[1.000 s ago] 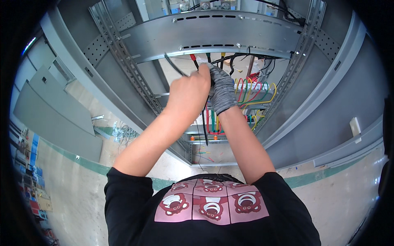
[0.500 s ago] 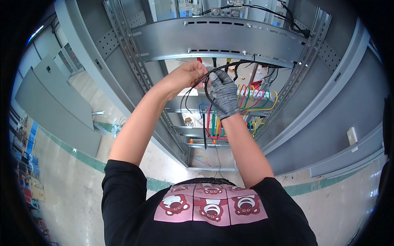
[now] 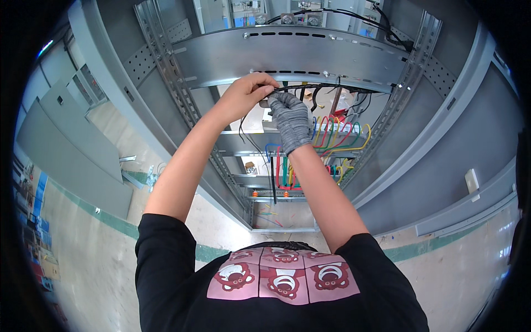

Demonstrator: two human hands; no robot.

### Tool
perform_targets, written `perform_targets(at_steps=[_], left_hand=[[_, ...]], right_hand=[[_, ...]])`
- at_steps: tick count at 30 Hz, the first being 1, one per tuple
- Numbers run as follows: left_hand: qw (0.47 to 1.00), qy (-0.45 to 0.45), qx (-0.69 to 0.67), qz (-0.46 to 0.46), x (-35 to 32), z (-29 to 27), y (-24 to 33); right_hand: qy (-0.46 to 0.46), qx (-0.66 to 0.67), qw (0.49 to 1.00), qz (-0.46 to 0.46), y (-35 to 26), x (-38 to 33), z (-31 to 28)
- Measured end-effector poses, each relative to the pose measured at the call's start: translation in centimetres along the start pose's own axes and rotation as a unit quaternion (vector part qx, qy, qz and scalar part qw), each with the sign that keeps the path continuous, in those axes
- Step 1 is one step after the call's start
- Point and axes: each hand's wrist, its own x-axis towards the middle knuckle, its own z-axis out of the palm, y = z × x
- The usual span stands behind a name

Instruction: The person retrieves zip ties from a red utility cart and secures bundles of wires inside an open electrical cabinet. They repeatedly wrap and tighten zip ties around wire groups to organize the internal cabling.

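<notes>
A bundle of thin black wires (image 3: 315,86) runs along just under the perforated metal crossbar (image 3: 293,50) of an open cabinet. My bare left hand (image 3: 246,98) pinches the bundle near its left end, fingertips pressed together. Close beside it, my right hand (image 3: 291,119), in a grey knitted glove, is closed round the same wires from below. Loose black wire ends (image 3: 241,131) hang down beneath my left hand. Part of the bundle is hidden behind my fingers.
Red, green, yellow and blue wires (image 3: 345,138) loop from the lower rails. Slotted uprights (image 3: 168,58) flank the opening, and a grey side panel (image 3: 426,160) stands at the right. Wire scraps (image 3: 268,213) lie on the cabinet bottom. A grey panel (image 3: 74,144) is at the far left.
Both hands have moved slightly left, and the looped wires between them have been drawn in along the crossbar. My left hand now sits over the bundle, beside my right fingertips.
</notes>
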Motion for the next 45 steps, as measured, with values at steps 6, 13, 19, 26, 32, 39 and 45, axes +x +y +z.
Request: perform_targets(at_steps=[6,13,19,26,32,39,45], left_hand=[[0.904,0.212,0.352,0.121,-1.2,2.7,-0.1],[0.879,0.324,0.324,0.128,-0.9,4.6,-0.8],[0.922,0.253,0.274,0.101,-0.5,3.7,-0.7],[0.999,0.005,0.029,-0.019,-0.6,0.1,0.5],[0.996,-0.081,-0.032,-0.028,0.1,-0.8,0.8],[0.994,-0.082,-0.017,-0.065,-0.8,-1.2,2.4],[0.994,-0.083,0.000,-0.070,-0.8,-0.6,3.4]], right_hand=[[0.010,-0.197,0.969,-0.148,1.9,0.2,-0.1],[0.104,-0.078,0.990,-0.055,-0.6,1.7,-3.3],[0.075,-0.112,0.991,-0.005,-0.8,3.4,-3.8],[0.062,-0.179,0.971,-0.146,-1.4,-1.7,-3.1],[-0.012,-0.176,0.980,-0.095,-0.1,-2.2,-1.4],[-0.017,-0.212,0.973,-0.087,-1.7,-3.0,-0.9],[-0.039,-0.155,0.984,-0.083,-0.6,-2.7,-2.0]])
